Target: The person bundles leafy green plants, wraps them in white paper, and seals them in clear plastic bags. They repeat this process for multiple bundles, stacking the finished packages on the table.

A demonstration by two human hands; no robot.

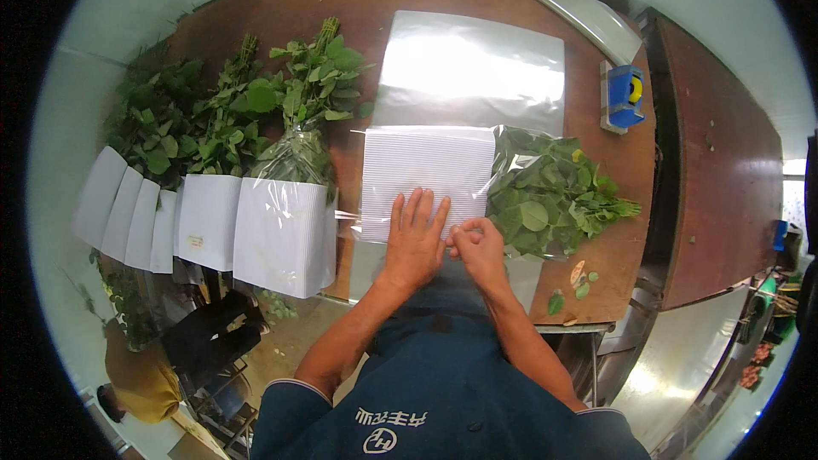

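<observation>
A bundle wrapped in white corrugated cardboard (429, 172) lies on the table in front of me. Green leaves and stems (545, 196) stick out of its right end inside clear plastic film. My left hand (416, 243) presses flat on the cardboard's near part, fingers stretched out. Just to its right, my right hand (477, 247) is closed in a pinch at the near edge of the wrap; whatever its fingertips hold is hidden. Beneath and behind the bundle is a stack of shiny clear film sheets (473, 68).
Several wrapped bundles (281, 234) line the table's left side, leafy stems pointing away. A blue tape dispenser (626, 95) stands at the right, near a rolled film sheet (588, 17). Loose leaves (556, 301) lie at the near right. Another person (145, 379) is at the lower left.
</observation>
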